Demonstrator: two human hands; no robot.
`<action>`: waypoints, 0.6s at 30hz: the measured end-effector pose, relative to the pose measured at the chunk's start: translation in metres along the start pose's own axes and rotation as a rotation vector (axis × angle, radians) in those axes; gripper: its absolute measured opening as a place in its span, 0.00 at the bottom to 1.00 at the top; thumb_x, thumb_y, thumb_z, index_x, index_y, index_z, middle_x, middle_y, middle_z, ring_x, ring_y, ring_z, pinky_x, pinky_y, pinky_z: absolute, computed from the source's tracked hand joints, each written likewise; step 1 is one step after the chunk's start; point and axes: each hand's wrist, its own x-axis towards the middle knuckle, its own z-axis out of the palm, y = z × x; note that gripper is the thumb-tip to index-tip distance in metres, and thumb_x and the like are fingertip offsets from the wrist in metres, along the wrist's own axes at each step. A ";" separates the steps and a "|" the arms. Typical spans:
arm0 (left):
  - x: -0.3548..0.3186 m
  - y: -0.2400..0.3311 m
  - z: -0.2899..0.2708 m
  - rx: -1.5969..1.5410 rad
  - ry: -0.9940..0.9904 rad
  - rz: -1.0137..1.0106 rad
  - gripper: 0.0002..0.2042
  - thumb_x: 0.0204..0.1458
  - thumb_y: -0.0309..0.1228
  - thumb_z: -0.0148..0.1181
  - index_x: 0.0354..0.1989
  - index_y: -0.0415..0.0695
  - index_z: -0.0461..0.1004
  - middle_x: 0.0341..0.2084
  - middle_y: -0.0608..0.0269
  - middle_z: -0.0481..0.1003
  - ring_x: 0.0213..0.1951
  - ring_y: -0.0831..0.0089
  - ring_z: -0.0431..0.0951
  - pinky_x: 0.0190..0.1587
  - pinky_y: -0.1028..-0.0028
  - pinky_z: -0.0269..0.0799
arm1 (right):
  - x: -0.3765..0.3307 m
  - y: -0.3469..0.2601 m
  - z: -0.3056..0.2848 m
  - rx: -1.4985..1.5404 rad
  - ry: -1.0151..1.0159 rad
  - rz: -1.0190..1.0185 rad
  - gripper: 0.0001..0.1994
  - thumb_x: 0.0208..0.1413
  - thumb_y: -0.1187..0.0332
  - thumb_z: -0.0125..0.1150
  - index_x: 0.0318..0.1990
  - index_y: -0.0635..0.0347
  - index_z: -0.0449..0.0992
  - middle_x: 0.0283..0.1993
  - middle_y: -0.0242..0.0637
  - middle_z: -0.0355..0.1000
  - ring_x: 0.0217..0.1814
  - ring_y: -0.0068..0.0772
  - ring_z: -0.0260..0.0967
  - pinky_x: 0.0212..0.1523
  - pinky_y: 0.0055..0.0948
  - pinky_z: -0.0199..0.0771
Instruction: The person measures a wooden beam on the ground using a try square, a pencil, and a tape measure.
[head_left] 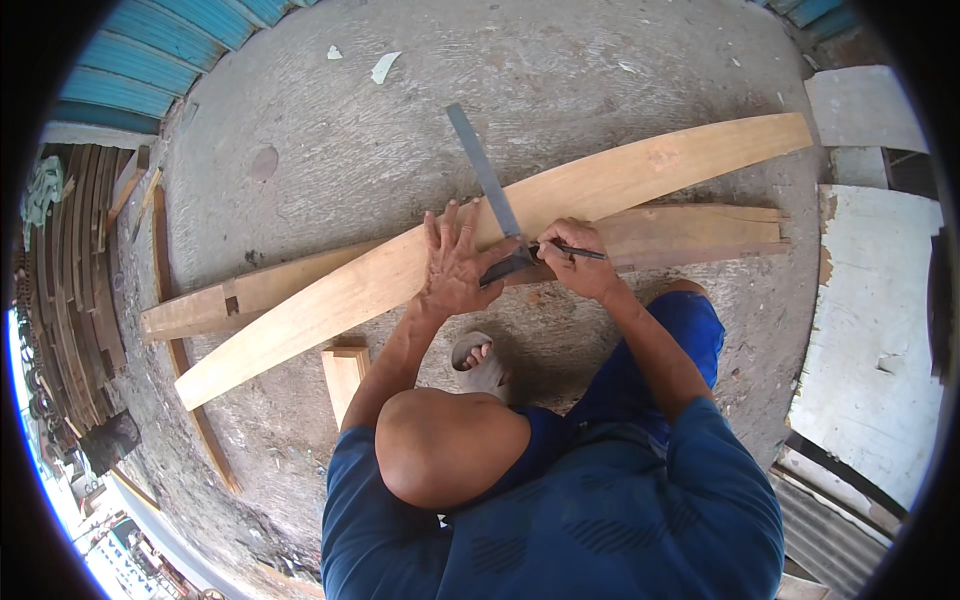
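Observation:
A long pale wooden plank (pixel 345 300) lies slantwise in front of me, rising toward the far right. Across it rests a try square, its metal blade (pixel 478 160) pointing away from me and its dark stock (pixel 508 270) along the near edge. My left hand (pixel 457 262) presses on the plank with three fingers spread, while its index finger and thumb hold the square's stock. Pinched in my right hand (pixel 582 262) is a slim black pencil (pixel 582 252), beside the foot of the blade. The pencil's tip is too small to make out.
A second wooden beam (pixel 690 238) with a notch supports the plank from below. Narrow battens (pixel 205 440) and a short wood block (pixel 346 376) lie at left. Stacked boards (pixel 85 260) stand far left; a white sheet (pixel 870 340) lies right. My sandalled foot (pixel 480 362) is close by.

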 end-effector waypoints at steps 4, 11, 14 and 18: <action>-0.001 -0.002 0.001 -0.005 0.007 0.012 0.36 0.41 0.47 0.75 0.65 0.78 0.75 0.75 0.39 0.50 0.76 0.29 0.41 0.73 0.26 0.29 | -0.001 0.000 0.002 -0.005 0.003 0.007 0.04 0.57 0.69 0.63 0.35 0.57 0.75 0.32 0.40 0.77 0.36 0.47 0.74 0.43 0.44 0.73; 0.000 0.000 0.002 -0.004 0.010 0.009 0.36 0.41 0.47 0.75 0.65 0.77 0.75 0.75 0.38 0.51 0.76 0.29 0.42 0.73 0.26 0.30 | -0.001 0.002 0.005 -0.013 0.020 0.014 0.04 0.57 0.69 0.63 0.34 0.56 0.75 0.30 0.38 0.77 0.35 0.47 0.74 0.44 0.44 0.73; 0.002 0.001 0.003 -0.005 0.019 0.017 0.36 0.41 0.46 0.75 0.65 0.77 0.76 0.75 0.38 0.51 0.76 0.28 0.42 0.73 0.26 0.31 | -0.002 0.004 0.004 -0.074 0.006 -0.040 0.03 0.56 0.69 0.62 0.33 0.55 0.74 0.30 0.38 0.77 0.35 0.46 0.74 0.44 0.44 0.72; -0.004 -0.002 0.001 -0.004 0.015 0.008 0.35 0.41 0.45 0.75 0.65 0.76 0.76 0.75 0.39 0.52 0.76 0.28 0.43 0.72 0.25 0.33 | -0.007 -0.008 0.002 -0.190 -0.097 -0.093 0.03 0.55 0.69 0.61 0.34 0.54 0.74 0.32 0.38 0.77 0.35 0.47 0.74 0.44 0.43 0.72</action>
